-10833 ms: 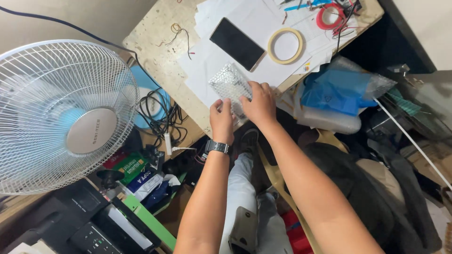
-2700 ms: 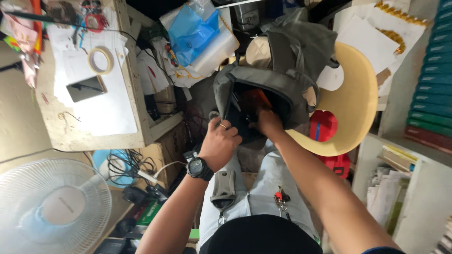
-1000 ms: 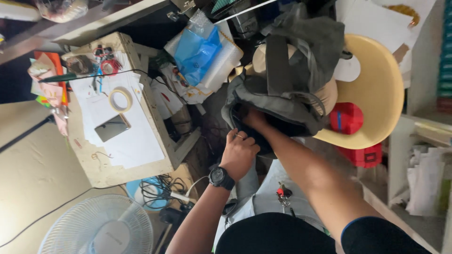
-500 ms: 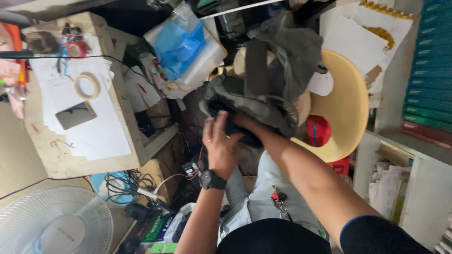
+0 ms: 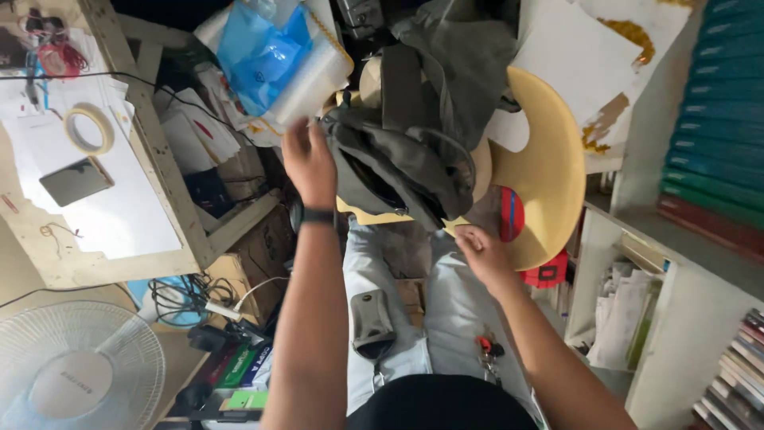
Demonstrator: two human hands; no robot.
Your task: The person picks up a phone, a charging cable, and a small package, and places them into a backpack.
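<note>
Your left hand (image 5: 309, 163) has lifted to the upper left edge of the grey-green bag (image 5: 414, 159) that sits on the yellow plastic chair (image 5: 549, 167). Its grip is closed on the bag's rim, where half a second ago it lay lower, pressed against the dark opening. A black wristwatch (image 5: 313, 215) shows just below it. Your right hand (image 5: 480, 248) has come out of the bag entirely. It now hovers below the bag, just in front of the chair's edge, with fingers curled. I cannot tell whether its grip holds anything. Before, that hand was buried in the bag's mouth. The bag itself has stayed on the chair seat, its opening facing you and its strap draped up over the top.

To your left, the tabletop (image 5: 119, 231) carries a roll of tape (image 5: 89, 130) and a dark phone (image 5: 76, 181), lying near each other. A blue plastic bag (image 5: 259, 52) rests behind your left hand. The white fan (image 5: 76, 370) stands at the lower left.
</note>
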